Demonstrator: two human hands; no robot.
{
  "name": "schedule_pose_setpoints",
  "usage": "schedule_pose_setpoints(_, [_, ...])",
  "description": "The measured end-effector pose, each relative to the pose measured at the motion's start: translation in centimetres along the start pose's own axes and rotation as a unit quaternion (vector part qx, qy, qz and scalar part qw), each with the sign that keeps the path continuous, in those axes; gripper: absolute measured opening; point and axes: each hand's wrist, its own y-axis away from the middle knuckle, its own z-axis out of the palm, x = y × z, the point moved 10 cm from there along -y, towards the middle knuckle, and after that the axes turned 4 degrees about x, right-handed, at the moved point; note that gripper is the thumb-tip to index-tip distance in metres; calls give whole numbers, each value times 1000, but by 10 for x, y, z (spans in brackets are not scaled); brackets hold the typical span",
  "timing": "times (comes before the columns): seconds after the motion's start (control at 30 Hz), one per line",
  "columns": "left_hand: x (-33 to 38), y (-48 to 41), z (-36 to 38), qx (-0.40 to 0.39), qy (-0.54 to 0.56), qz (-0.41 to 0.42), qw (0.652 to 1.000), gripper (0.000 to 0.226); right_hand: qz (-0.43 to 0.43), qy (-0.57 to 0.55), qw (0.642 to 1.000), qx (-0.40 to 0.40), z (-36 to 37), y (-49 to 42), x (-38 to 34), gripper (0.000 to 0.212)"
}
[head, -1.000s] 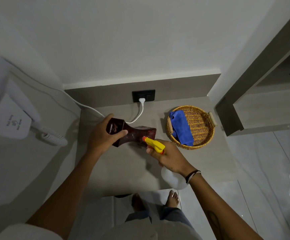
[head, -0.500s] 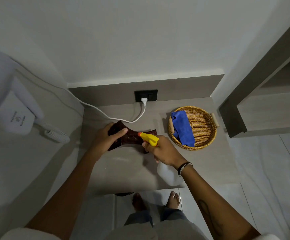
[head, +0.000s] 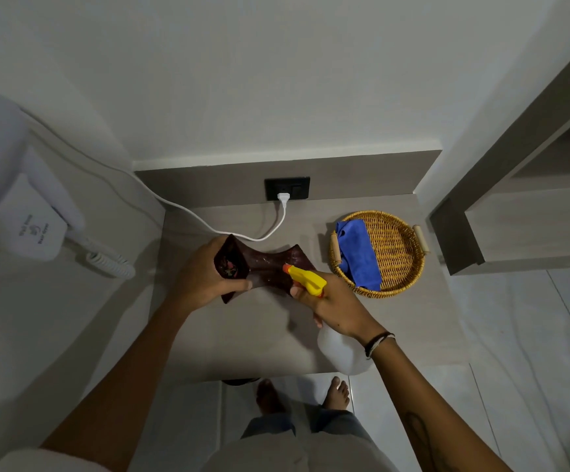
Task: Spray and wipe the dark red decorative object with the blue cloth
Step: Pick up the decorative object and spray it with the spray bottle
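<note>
The dark red decorative object [head: 270,267], waisted with flared ends, lies sideways above the grey counter [head: 252,335]. My left hand [head: 205,277] grips its left flared end, whose open mouth faces me. My right hand [head: 331,301] holds a spray bottle [head: 339,352] with a white body and a yellow trigger head [head: 305,277], the orange nozzle pointing at the object's middle from close by. Pale droplets speckle the object's surface. The blue cloth [head: 358,257] lies folded in the left part of a round wicker basket [head: 402,247] to the right.
A white cable [head: 208,223] runs from a black wall socket [head: 287,188] across the counter's back, just behind the object. A white wall-mounted hair dryer [head: 28,219] with a coiled cord hangs at left. A shelf unit [head: 515,212] stands at right. My bare feet are on the tiled floor below.
The object has been turned in my left hand so its open end faces me. The spray nozzle has moved closer to its middle, and droplets now show on it.
</note>
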Motion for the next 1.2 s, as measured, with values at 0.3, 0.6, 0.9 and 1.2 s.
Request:
schedule_pose_setpoints(0.3, [-42,8,11,9,159,-262,952,70,2,31,999,-24,10,7,-13,21])
schedule_pose_setpoints(0.6, [-46,17,12,3,141,-298,944,88,6,88,996,-20,15,-1,-24,28])
schedule_pose_setpoints(0.9, [-24,17,19,-65,127,-195,970,86,43,80,996,7,6,4,-16,29])
schedule_pose_setpoints(1.2, [-15,3,8,-22,34,-62,997,57,33,76,996,20,-3,12,-11,20])
